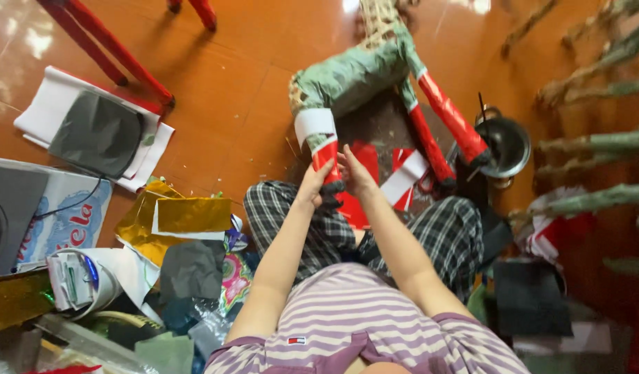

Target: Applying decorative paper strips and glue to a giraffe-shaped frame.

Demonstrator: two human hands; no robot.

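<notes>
At the far left a stack of white and grey paper sheets (pixel 98 131) lies on the orange-brown floor (pixel 229 90), with gold foil sheets (pixel 174 218) and loose grey and green scraps nearer the person's left knee. This litter sits close enough that a shifted leg could crease or tear the foil.

In the middle, the left hand (pixel 311 185) and the right hand (pixel 355 173) come together on 1 leg (pixel 325 161) of a paper-covered animal figure (pixel 354 73), which lies on the floor just ahead of the person's checked-trouser knees. Both hands are clamped around the leg's lower end, where a red wrap runs from a white band down to a black tip. The fingertips are partly hidden behind the leg, so I cannot tell how tightly they press.

The likely trouble sits here: the red wrap looks thin and glossy, and uneven pressure from the 2 hands could wrinkle it, set it crooked against the white band, or split it. The figure's body shows a woven frame under the green paper, so hard squeezing could also dent it.

To the right, 2 more red-wrapped legs (pixel 448 118) stretch towards a dark metal pot (pixel 506 145), which stands very close to 1 black tip. If the figure is turned, that leg could knock the pot. Red and white paper pieces (pixel 403 176) lie beneath.
</notes>
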